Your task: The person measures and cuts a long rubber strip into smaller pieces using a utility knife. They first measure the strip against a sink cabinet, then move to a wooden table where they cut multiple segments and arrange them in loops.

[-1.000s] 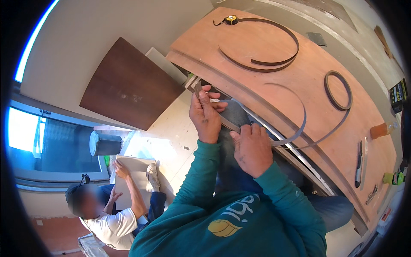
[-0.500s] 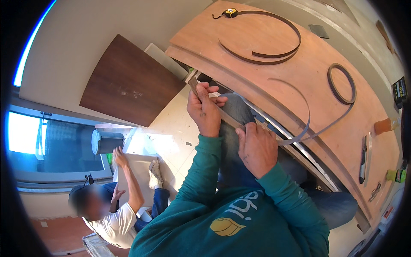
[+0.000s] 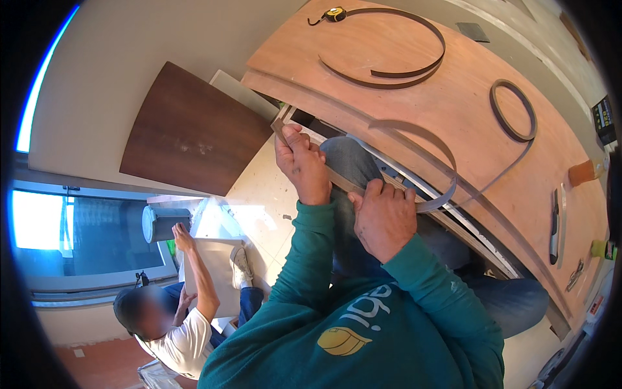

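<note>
**Both hands gripping a thin, flat, flexible grey-brown strip (image 3: pixel 343 181) by the near edge of a long, pale reddish wooden worktop (image 3: pixel 478 107)**

The person's bare left hand (image 3: pixel 303 165) is closed around the strip near one end, thumb pressed along it, with a short tip poking out beyond the fingers. The bare right hand (image 3: pixel 387 214) is closed over the same strip further along, fingers curled. The stretch between them crosses above the blue denim knee (image 3: pixel 353 159), just off the worktop's near edge; past the right hand, the strip bends up and back over that edge in a wide curl.

By the worktop's far left corner sits a small yellow-and-black tape measure (image 3: pixel 335 14), with a loosely looped dark brown flat band (image 3: pixel 414 83) beside it. A round, grey-brown coil of narrow banding (image 3: pixel 519 136) lies toward the far edge, its tail trailing toward the near edge. Near the right end rest a slim black-and-grey utility knife (image 3: pixel 554 227) and an orange-filled clear bottle (image 3: pixel 583 172). Beyond the left end leans a dark brown wooden panel (image 3: pixel 194 136).
</note>
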Available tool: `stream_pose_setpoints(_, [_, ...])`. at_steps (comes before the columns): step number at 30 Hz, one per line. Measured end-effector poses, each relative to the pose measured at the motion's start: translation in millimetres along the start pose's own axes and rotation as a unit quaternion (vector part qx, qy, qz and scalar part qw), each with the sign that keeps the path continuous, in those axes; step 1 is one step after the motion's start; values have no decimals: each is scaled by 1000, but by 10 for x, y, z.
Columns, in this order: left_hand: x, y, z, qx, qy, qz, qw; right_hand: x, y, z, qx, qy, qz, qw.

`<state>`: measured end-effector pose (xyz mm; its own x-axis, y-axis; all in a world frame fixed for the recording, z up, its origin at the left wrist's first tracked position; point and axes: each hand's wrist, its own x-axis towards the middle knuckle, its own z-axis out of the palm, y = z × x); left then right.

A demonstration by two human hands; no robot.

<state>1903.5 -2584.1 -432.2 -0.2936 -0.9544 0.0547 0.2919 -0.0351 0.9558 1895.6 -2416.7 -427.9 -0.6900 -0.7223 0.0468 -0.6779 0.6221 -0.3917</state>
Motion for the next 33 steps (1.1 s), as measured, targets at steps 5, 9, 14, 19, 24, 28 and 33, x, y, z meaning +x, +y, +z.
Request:
stream_pose_setpoints(5, [-28,53,-22,-96,-27,-37,994,-43,44,90,35,6,15,999])
stream_pose_setpoints(9, [2,84,-27,-88,-30,-39,995,-29,112,158,92,46,-7,995])
stream_pose_setpoints(14, [29,217,38,-88,5,8,996,-32,281,198,138,41,-59,988])
stream_pose_setpoints(19, [13,571,163,30,51,121,991,-64,639,151,114,87,-126,982])
stream_pose_setpoints(24, [7,683,156,35,44,63,996,-100,1067,56,48,152,-157,975])
stream_pose_setpoints(28, [145,695,-43,23,102,34,994,-222,1346,18,10,163,-172,972])
stream_pose_setpoints(33, [476,906,-376,8,112,106,988,-361,1724,16,2,157,-138,978])
